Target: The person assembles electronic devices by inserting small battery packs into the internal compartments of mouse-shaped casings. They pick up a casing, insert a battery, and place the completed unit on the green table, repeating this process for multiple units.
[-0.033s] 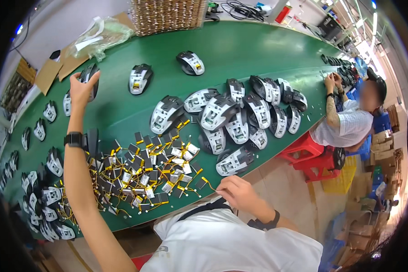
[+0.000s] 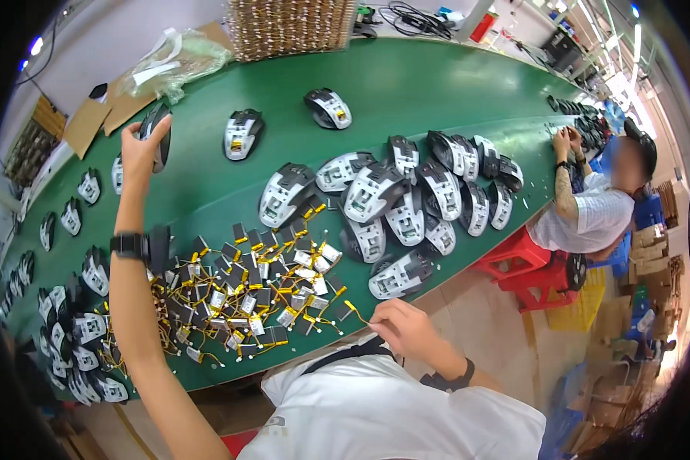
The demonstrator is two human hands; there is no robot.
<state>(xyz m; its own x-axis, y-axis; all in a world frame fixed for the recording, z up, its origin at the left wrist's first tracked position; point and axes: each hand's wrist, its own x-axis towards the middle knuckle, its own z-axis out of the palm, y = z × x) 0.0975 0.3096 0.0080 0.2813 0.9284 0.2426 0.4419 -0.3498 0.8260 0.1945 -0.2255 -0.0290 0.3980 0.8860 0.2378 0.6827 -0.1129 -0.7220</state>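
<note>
At the far left of the green table, my left hand (image 2: pixel 139 153) is closed around a dark computer mouse (image 2: pixel 159 136), thumb and fingers on its two sides. At the table's near edge, my right hand (image 2: pixel 408 328) pinches the thin lead of a small battery (image 2: pixel 346 311); its fingertips partly hide the lead's end. Left of that battery spreads a heap of flat grey and silver batteries (image 2: pixel 247 303) with yellow tape and thin wires. Several half-open grey and black mice (image 2: pixel 374 192) lie beyond my right hand. Two mice (image 2: pixel 243 136) (image 2: pixel 330 107) stand apart farther back, each showing yellow inside.
More mice (image 2: pixel 89 330) crowd the table's left side. Behind them are cardboard pieces (image 2: pixel 87 125), a clear plastic bag (image 2: pixel 184 61) and a woven-looking brown stack (image 2: pixel 287 29). A co-worker (image 2: pixel 579 203) sits at the right by red stools (image 2: pixel 535 272), handling something small.
</note>
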